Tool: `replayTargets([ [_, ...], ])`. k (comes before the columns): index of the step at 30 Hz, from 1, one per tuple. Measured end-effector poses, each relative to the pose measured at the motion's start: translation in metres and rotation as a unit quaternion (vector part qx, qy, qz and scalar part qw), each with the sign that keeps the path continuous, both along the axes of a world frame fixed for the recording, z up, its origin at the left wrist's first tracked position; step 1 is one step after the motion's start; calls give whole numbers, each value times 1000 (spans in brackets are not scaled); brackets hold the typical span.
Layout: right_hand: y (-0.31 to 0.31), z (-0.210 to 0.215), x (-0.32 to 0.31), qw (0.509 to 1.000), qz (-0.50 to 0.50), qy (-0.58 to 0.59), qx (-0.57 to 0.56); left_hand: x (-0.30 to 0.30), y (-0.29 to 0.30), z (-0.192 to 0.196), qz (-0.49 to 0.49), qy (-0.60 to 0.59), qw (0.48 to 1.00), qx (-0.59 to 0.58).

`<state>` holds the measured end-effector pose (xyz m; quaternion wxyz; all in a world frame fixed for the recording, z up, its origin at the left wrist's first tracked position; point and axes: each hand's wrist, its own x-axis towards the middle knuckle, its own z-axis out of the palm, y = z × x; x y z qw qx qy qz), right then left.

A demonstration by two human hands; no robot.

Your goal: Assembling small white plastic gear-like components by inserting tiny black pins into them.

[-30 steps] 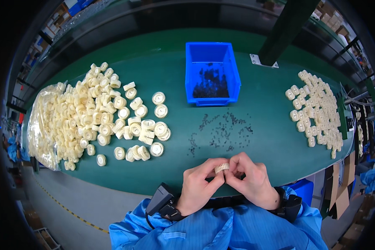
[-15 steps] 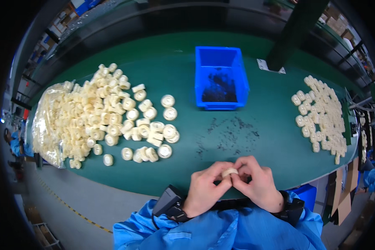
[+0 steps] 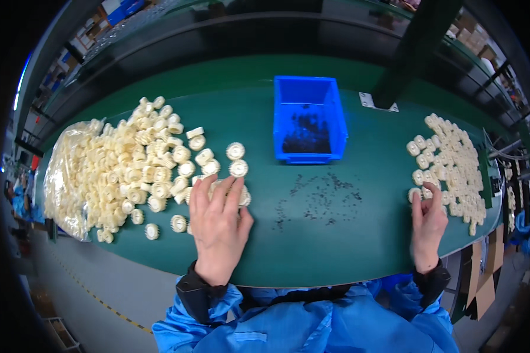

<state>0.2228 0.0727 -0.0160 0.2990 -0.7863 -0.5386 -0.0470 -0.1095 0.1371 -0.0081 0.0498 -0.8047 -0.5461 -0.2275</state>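
My left hand (image 3: 218, 220) lies flat, fingers spread, over the near right edge of a big heap of cream toothed plastic wheels (image 3: 141, 162) on the green table (image 3: 312, 247); its fingers cover a few wheels. My right hand (image 3: 428, 222) reaches to the right, fingertips touching a wheel at the near left edge of a smaller pile of cream wheels (image 3: 450, 162). Whether it grips that wheel is not visible. Both arms wear blue sleeves with dark cuffs.
A blue plastic bin (image 3: 308, 117) holding small dark parts stands at the table's middle back. Tiny dark parts (image 3: 321, 200) are scattered in front of it. A clear plastic bag (image 3: 65, 176) lies under the left heap. A dark post (image 3: 412, 47) rises at the back right.
My hands were together at the table's near edge working one wheel between the fingers. They have parted: the left went to the big heap, the right to the right pile.
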Motion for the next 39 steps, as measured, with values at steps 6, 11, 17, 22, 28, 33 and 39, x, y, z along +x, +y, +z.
replayTargets([
  [6, 0, -5, -55, 939, 343, -9, -7, -4, 1, -2, 3, -11, 1000, 10],
  [11, 7, -5, -65, 917, 398, -32, -13, -1, -9, 5, 11, -92, 994, 51],
  [17, 13, 1, -64, 881, 452, -133, -46, 27, -43, 10, -76, -355, 917, -165],
  [22, 18, 1, -68, 878, 444, -163, -71, 46, -53, -6, -137, -475, 794, -353],
  [28, 15, -20, -66, 913, 405, -41, -29, 50, -56, -19, -124, -472, 777, -397],
  [33, -6, -7, -75, 900, 378, 202, -73, 54, -55, -16, -158, -477, 774, -385],
  [39, -13, -12, -86, 874, 414, 241, -74, 57, -57, -19, -175, -515, 721, -429],
])
